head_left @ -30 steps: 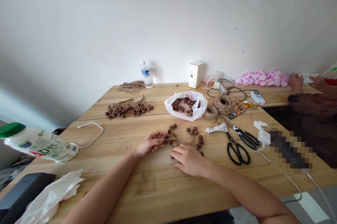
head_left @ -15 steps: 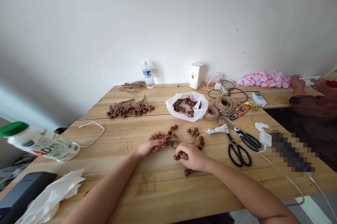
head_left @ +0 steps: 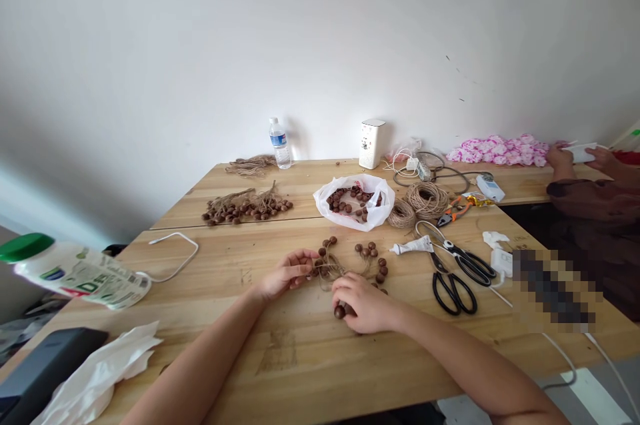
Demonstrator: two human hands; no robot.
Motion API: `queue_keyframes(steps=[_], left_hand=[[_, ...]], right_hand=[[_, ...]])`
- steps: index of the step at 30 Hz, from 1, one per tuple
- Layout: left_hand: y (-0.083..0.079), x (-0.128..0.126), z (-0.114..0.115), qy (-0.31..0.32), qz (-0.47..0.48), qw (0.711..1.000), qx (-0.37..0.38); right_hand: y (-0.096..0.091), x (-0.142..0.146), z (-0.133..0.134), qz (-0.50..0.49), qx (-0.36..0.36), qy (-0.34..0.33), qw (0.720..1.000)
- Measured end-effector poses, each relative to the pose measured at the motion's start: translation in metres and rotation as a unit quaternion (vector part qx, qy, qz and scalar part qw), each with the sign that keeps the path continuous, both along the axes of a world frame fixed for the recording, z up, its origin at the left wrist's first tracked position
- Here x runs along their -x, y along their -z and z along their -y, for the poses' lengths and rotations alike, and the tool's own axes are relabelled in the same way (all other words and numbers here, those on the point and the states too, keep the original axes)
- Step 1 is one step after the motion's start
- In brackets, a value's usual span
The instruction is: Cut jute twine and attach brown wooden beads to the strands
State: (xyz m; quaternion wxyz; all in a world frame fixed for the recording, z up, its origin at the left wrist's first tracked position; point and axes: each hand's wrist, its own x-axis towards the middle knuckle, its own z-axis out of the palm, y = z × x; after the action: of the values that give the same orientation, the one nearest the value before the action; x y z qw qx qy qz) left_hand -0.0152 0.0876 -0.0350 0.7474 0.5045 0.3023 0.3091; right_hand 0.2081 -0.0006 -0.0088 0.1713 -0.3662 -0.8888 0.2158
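My left hand [head_left: 290, 272] is closed, its thumb and fingers pinching the twine of a bunch of round brown nuts [head_left: 319, 268] in the middle of the table. Curled low over the tabletop, my right hand [head_left: 363, 305] has its fingers around nuts of the same bunch; one brown nut [head_left: 340, 312] shows under the fingertips, the rest are partly hidden. Other strung nuts [head_left: 383, 270] fan out behind the right hand. Beyond the hands stands an open white plastic bag [head_left: 330, 213] holding loose brown nuts or shells.
Finished-looking nut bunches [head_left: 245, 208] lie back left, near a water bottle [head_left: 281, 145]. On the right are twine coils [head_left: 427, 200], pliers [head_left: 456, 210], black-handled scissors [head_left: 454, 293] and a white tube [head_left: 413, 246]. A green-capped bottle [head_left: 80, 272] leans at left. Another person's hands [head_left: 560, 158] work at far right.
My right hand has shifted slightly toward me and flattened over the nuts, covering more of them. My left hand stays in place.
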Motion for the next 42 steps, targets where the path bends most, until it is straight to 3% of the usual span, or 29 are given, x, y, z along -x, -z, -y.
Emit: queue_keyframes(steps=[8, 17, 22, 24, 27, 30, 34, 39, 42], left_hand=[[-0.003, 0.0, 0.001, -0.003, 0.002, 1.0, 0.005], [-0.005, -0.002, 0.002, 0.0, -0.004, 1.0, 0.006], [-0.001, -0.001, 0.0, 0.001, -0.006, 1.0, -0.008], [0.001, 0.0, -0.001, -0.001, -0.01, 1.0, -0.011], [0.0, 0.001, 0.0, -0.004, -0.032, 0.999, -0.026], [-0.005, 0.0, 0.008, 0.009, -0.09, 0.992, -0.084], [-0.016, -0.006, 0.029, 0.082, -0.213, 0.945, -0.234], [-0.026, -0.014, 0.05, 0.168, -0.32, 0.811, -0.46], [-0.027, -0.018, 0.055, 0.187, -0.328, 0.759, -0.531]], right_hand=[[-0.005, -0.016, -0.007, -0.05, 0.097, -0.016, 0.994], [-0.001, -0.014, -0.007, -0.033, 0.037, -0.036, 0.998], [0.0, -0.023, -0.008, -0.039, 0.028, -0.086, 0.995], [-0.003, -0.026, -0.009, -0.065, 0.031, -0.072, 0.995], [-0.008, -0.03, -0.012, -0.122, 0.006, 0.002, 0.993], [-0.011, -0.033, -0.015, -0.157, -0.025, 0.064, 0.985], [-0.009, -0.035, -0.017, -0.139, -0.038, 0.063, 0.988], [-0.006, -0.034, -0.016, -0.102, -0.041, 0.042, 0.993], [-0.006, -0.034, -0.016, -0.09, -0.04, 0.036, 0.994]])
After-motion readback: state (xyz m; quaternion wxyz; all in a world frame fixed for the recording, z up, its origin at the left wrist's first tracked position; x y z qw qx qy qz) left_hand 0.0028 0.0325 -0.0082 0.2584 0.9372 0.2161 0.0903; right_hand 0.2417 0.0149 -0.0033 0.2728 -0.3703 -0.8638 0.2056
